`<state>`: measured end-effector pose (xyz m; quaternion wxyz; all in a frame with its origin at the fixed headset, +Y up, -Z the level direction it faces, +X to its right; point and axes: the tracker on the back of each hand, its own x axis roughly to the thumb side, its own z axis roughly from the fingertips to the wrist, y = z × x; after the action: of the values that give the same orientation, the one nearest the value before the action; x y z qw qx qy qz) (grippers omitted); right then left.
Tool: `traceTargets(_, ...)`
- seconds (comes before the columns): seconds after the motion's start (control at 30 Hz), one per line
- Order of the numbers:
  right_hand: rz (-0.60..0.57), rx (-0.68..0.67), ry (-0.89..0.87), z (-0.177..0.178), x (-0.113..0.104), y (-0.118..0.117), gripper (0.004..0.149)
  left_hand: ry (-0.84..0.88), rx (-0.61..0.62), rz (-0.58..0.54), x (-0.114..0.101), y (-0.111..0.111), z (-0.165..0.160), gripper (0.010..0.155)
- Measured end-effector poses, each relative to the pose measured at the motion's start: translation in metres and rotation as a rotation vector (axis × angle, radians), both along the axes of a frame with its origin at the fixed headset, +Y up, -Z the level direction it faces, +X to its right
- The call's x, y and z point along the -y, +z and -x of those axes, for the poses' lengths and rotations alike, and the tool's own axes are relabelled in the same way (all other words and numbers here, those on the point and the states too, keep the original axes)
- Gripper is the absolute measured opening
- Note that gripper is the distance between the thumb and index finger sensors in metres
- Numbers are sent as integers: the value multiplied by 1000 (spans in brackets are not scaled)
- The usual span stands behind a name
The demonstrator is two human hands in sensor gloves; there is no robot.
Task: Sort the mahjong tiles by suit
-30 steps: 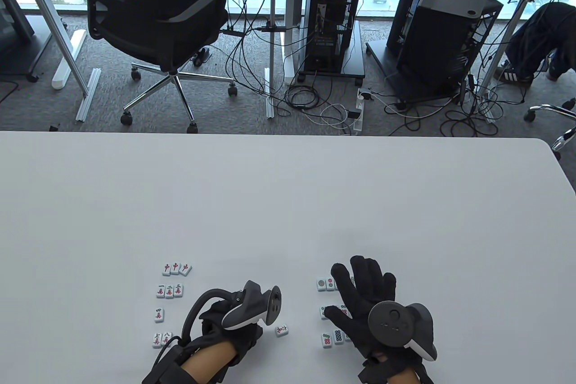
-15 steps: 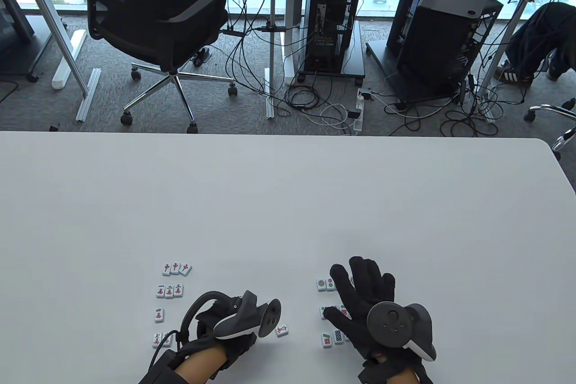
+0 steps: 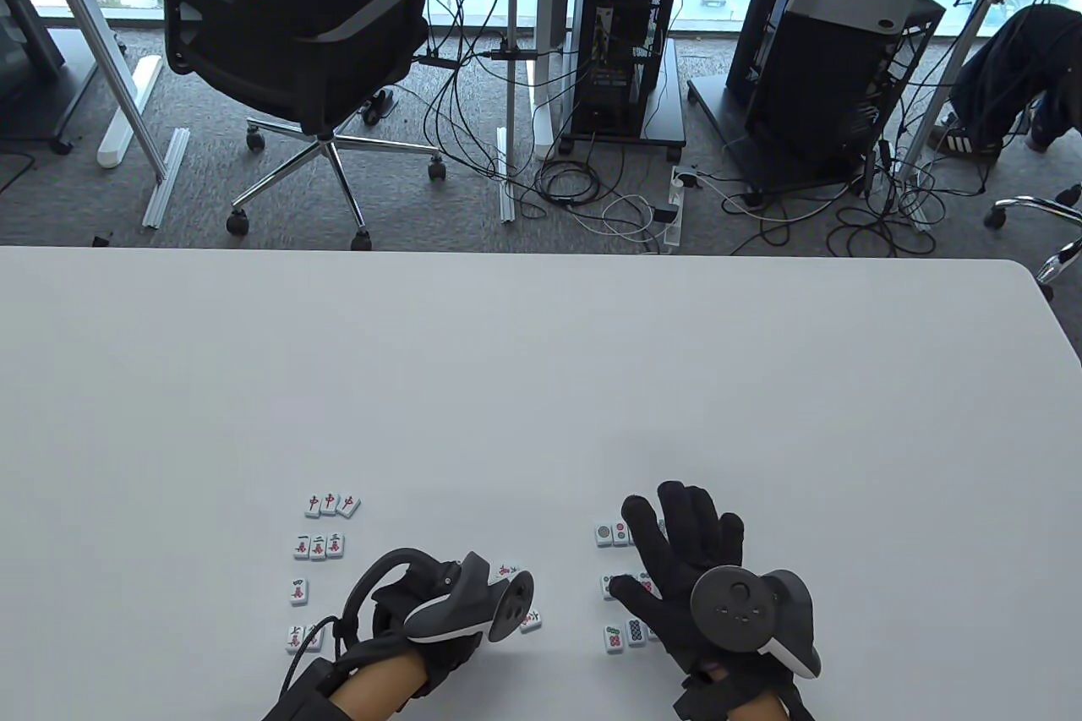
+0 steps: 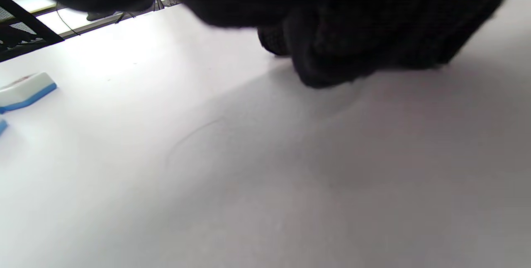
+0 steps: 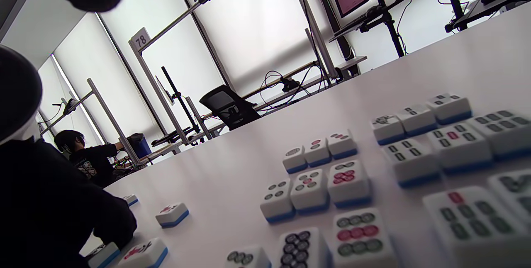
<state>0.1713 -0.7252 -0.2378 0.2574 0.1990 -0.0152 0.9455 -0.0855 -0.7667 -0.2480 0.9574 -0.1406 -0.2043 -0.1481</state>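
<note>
Small white mahjong tiles with blue backs lie in groups near the table's front edge. Red-character tiles (image 3: 332, 505) and several more rows sit on the left. Circle tiles (image 3: 610, 534) and bamboo tiles (image 5: 452, 139) sit on the right. My right hand (image 3: 676, 552) lies flat with spread fingers over the right group. My left hand (image 3: 470, 647) is curled low on the table between the groups, its fingertips hidden under the tracker. Two loose tiles (image 3: 507, 570) (image 3: 531, 619) lie just beside it. In the right wrist view its fingers (image 5: 112, 226) sit at another tile (image 5: 101, 255).
The white table (image 3: 541, 374) stretches far beyond the tiles. In the left wrist view the dark curled fingers (image 4: 332, 60) rest on the table, with one tile (image 4: 27, 91) off to the left. Office chairs, cables and computers stand on the floor past the far edge.
My left hand has shifted a little right and toward me. A second loose tile now shows above its tracker. My right hand has stayed still.
</note>
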Motion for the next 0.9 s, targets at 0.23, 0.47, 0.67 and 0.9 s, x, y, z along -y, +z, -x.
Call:
traceTargets(0.23, -2, 4, -9, -1, -1, 0, 74, 23, 102, 15, -15, -6, 24, 64)
traceTargets(0.47, -1, 6, -1, -1, 0, 0, 75, 81, -41, -52, -50, -16, 92, 62)
traceTargets(0.67, 1, 9, 7, -1, 0, 0, 75, 73, -186, -4, -37, -19, 140, 61)
traceTargets(0.9, 11, 12, 14, -1, 0, -1, 75, -11, -214, -23, -14, -13, 154, 61)
